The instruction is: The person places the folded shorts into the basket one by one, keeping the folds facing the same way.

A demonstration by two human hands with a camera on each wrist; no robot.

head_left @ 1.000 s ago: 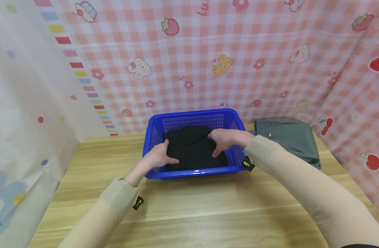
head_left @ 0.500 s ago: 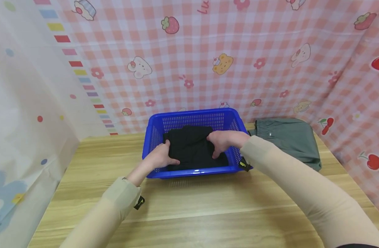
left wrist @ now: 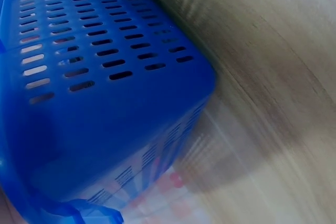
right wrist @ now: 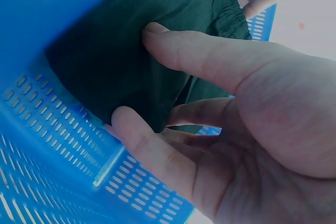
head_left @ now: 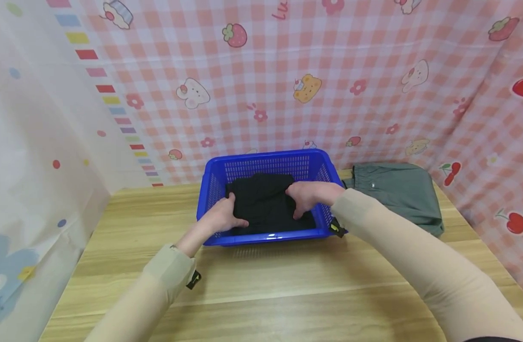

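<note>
In the head view, a folded black garment (head_left: 263,202) lies inside a blue plastic basket (head_left: 272,235). The right wrist view shows the garment (right wrist: 126,51) with a gathered elastic band at one end. My right hand (head_left: 308,195) grips its right edge, thumb (right wrist: 184,48) on top and fingers curled round the side and under. At the opposite edge my left hand (head_left: 220,214) holds the garment, thumb spread toward the front; its fingertips are partly hidden. The left wrist view holds only the outside of the basket (left wrist: 105,114), without the hand.
A folded grey-green garment (head_left: 398,194) lies on the wooden table (head_left: 261,289) right of the basket, partly behind my right forearm. A pink checked curtain (head_left: 261,85) hangs close behind the basket. A white printed curtain (head_left: 39,142) hangs on the left.
My right hand has shifted slightly left along the black garment's edge since a second ago. My left hand has moved very slightly right. The basket and the garments stay in place.
</note>
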